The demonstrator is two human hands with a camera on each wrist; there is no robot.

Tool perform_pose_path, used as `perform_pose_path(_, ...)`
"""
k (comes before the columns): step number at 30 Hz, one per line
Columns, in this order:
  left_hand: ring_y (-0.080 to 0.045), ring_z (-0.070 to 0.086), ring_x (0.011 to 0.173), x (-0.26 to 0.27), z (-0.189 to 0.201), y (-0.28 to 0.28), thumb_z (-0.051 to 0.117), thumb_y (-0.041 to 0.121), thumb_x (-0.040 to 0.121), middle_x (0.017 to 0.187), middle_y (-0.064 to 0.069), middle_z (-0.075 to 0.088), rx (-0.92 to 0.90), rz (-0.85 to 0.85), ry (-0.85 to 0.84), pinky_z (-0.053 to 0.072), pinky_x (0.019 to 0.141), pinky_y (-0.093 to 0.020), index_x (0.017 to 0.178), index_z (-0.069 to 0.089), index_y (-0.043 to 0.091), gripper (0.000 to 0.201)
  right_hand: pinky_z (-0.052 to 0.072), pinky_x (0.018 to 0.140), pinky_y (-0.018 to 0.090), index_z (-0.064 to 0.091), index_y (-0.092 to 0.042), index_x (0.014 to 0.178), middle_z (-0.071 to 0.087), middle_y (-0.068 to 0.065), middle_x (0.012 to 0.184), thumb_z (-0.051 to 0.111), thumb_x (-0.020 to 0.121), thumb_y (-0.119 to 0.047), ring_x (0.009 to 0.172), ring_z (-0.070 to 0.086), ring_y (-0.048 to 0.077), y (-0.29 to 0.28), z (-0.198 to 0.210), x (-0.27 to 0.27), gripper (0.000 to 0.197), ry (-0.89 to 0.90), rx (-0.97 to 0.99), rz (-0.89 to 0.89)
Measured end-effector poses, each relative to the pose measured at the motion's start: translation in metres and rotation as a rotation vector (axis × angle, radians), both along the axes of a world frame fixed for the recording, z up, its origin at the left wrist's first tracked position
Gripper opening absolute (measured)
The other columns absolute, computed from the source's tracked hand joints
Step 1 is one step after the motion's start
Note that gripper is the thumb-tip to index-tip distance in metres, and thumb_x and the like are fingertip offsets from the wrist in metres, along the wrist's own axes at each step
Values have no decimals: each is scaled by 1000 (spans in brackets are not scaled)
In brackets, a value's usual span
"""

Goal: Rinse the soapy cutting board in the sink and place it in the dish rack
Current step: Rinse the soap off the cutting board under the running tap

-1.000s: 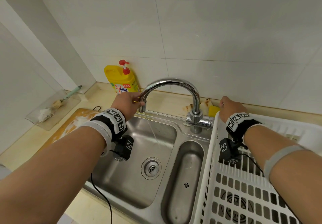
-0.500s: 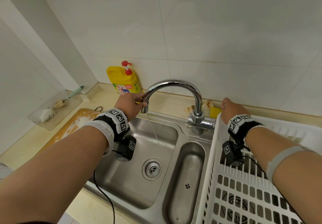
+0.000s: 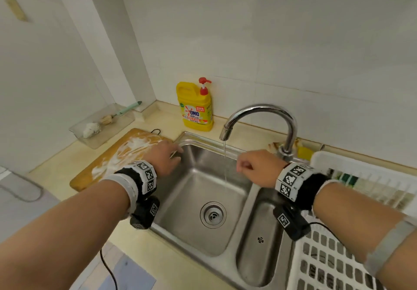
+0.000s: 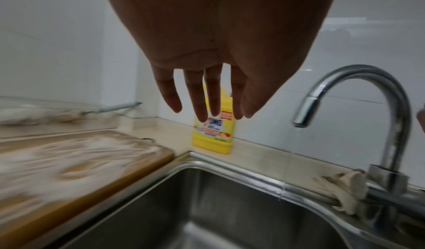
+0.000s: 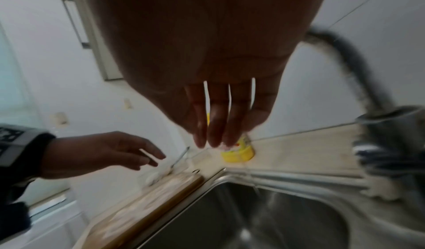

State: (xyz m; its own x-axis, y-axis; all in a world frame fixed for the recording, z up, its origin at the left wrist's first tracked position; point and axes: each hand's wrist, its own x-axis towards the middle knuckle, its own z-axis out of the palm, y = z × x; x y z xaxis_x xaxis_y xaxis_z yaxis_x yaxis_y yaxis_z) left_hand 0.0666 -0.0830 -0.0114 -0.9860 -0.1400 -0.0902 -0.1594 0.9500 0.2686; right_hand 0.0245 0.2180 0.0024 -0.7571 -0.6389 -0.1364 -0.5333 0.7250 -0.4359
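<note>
The wooden cutting board (image 3: 121,156) lies flat on the counter left of the sink (image 3: 196,190), smeared with white foam; the left wrist view shows it too (image 4: 69,164). My left hand (image 3: 173,154) hovers over the sink's left rim beside the board's right edge, fingers straight and holding nothing (image 4: 207,111). My right hand (image 3: 242,165) hangs over the basin just right of the water stream, fingers relaxed and holding nothing (image 5: 214,140). The white dish rack (image 3: 361,174) stands at the right.
A chrome faucet (image 3: 261,111) arches over the basin and runs a thin stream. A yellow detergent bottle (image 3: 196,109) stands by the back wall. A clear tray (image 3: 99,129) with a brush lies behind the board. A small second basin (image 3: 259,240) adjoins the rack.
My left hand let go of the faucet spout and dropped left toward the board's edge. My right hand left the faucet base and moved left over the basin. Water keeps running.
</note>
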Motion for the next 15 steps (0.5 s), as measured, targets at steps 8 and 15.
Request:
perform_pose_path(8,-30,59,117,50,-32,-146,58,36,97,141,-11,46,43,207,-148,47,97,-39,139,52,29,44,54,88,35,69,-24,98,71,-2,101,55,91,-24,94,66,19,-151,-48,27,15,-215,144,130)
perform_pose_path(15,-40,56,121,41,-65,-287,59,38,96,150,-19,38,77,304,-234,49,97,-46,153,29,24,66,52,94,38,57,-16,121,66,5,115,57,94,-30,104,65,26,-287,-99,18,31,-423,59,-135)
